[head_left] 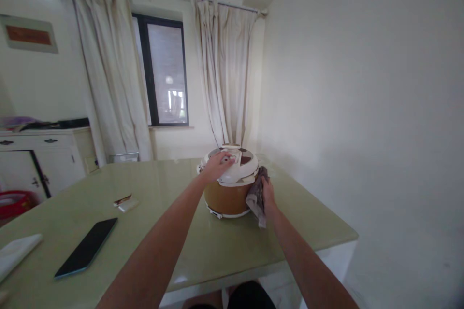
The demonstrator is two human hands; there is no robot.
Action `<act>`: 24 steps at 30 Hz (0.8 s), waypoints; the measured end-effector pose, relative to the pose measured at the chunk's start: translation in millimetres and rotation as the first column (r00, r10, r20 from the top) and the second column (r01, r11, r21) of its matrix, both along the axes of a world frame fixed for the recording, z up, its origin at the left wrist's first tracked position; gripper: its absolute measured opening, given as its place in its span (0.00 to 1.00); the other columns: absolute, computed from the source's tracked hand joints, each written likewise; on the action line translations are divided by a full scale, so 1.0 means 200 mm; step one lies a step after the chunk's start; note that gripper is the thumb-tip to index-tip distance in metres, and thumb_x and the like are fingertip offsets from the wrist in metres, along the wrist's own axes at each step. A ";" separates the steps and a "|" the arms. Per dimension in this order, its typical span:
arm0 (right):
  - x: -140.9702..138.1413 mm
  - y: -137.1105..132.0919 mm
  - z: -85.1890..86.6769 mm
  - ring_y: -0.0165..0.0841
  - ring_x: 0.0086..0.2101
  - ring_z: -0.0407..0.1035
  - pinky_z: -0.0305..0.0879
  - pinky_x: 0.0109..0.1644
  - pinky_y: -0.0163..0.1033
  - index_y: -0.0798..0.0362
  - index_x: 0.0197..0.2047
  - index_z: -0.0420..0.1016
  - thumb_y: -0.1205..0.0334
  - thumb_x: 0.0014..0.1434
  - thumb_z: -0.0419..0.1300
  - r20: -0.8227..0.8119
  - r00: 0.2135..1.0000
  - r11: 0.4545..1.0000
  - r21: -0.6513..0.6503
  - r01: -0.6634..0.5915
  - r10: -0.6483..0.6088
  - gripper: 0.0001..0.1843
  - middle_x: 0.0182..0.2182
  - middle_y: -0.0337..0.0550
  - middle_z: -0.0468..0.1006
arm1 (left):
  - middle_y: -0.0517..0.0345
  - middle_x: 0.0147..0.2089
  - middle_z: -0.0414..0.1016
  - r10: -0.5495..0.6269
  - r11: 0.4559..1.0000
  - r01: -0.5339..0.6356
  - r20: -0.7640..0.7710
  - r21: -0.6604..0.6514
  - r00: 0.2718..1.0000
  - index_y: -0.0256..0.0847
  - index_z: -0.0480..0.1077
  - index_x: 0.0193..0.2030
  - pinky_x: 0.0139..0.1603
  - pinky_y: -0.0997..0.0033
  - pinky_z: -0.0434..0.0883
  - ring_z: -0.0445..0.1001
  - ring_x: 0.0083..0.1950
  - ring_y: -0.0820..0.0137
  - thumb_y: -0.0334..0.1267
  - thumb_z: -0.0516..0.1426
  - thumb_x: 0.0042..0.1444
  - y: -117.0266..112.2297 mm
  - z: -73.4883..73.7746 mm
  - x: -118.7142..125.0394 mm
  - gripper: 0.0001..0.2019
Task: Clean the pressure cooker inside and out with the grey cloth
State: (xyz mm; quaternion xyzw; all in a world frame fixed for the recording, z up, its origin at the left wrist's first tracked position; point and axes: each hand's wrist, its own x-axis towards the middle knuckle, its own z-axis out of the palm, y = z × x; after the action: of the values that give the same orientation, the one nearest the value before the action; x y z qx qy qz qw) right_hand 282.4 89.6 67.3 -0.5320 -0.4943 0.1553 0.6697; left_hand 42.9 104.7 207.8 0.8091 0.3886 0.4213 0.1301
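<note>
A rice cooker (229, 198) with a brown body and a white lid stands upright on the pale green table. Across the top of its lid rests my left hand (216, 168), fingers stretched out and touching the lid. My right hand (267, 190) is closed around a grey patterned cloth (255, 198), pressed against the cooker's right side. Part of the cloth hangs down toward the tabletop. The far side of the cooker is hidden.
On the table's (163, 188) left part lie a dark tablet-like slab (87, 246), a white flat object (16, 251) and a small packet (127, 203). A wall (362, 106) borders the right side. A white cabinet (58, 159) and a red basin (16, 205) are at left.
</note>
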 end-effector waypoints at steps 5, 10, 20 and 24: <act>-0.07 -0.08 0.36 0.43 0.63 0.71 0.62 0.71 0.53 0.53 0.64 0.76 0.48 0.69 0.52 0.261 0.965 0.980 0.185 -0.076 0.025 0.28 0.63 0.52 0.78 | 0.48 0.56 0.81 -0.023 1.000 0.023 0.009 0.001 1.000 0.43 0.78 0.51 0.70 0.52 0.67 0.75 0.61 0.56 0.42 0.51 0.69 0.03 -0.01 -0.01 0.16; -0.10 -0.10 0.71 0.41 0.58 0.73 0.62 0.68 0.48 0.51 0.60 0.80 0.58 0.71 0.56 0.731 0.670 0.989 -0.045 -0.142 0.130 0.19 0.58 0.49 0.82 | 0.47 0.56 0.80 0.000 1.000 0.001 -0.029 0.014 1.000 0.43 0.77 0.52 0.71 0.49 0.66 0.74 0.62 0.54 0.44 0.51 0.68 0.04 -0.02 -0.01 0.16; -0.08 0.05 0.86 0.39 0.50 0.76 0.66 0.58 0.43 0.57 0.51 0.83 0.61 0.72 0.55 0.774 0.620 0.974 -0.216 0.072 0.126 0.17 0.51 0.53 0.84 | 0.49 0.58 0.79 0.014 1.000 -0.012 -0.078 0.021 0.997 0.45 0.76 0.55 0.72 0.49 0.65 0.73 0.64 0.55 0.47 0.50 0.70 0.03 -0.03 -0.02 0.18; -0.06 -0.20 0.65 0.42 0.58 0.72 0.61 0.69 0.49 0.52 0.60 0.80 0.60 0.68 0.58 0.748 0.663 0.999 -0.012 -0.052 0.043 0.20 0.58 0.50 0.82 | 0.47 0.58 0.79 0.002 1.000 -0.001 -0.064 0.017 0.998 0.44 0.76 0.54 0.72 0.49 0.64 0.73 0.64 0.54 0.47 0.50 0.70 0.03 -0.02 -0.01 0.18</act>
State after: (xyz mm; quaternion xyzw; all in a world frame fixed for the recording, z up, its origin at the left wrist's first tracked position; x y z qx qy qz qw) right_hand 269.7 50.6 198.3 -0.5323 -0.7399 -0.0615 0.4067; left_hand 41.7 110.9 203.0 0.8229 0.3895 0.3987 0.1103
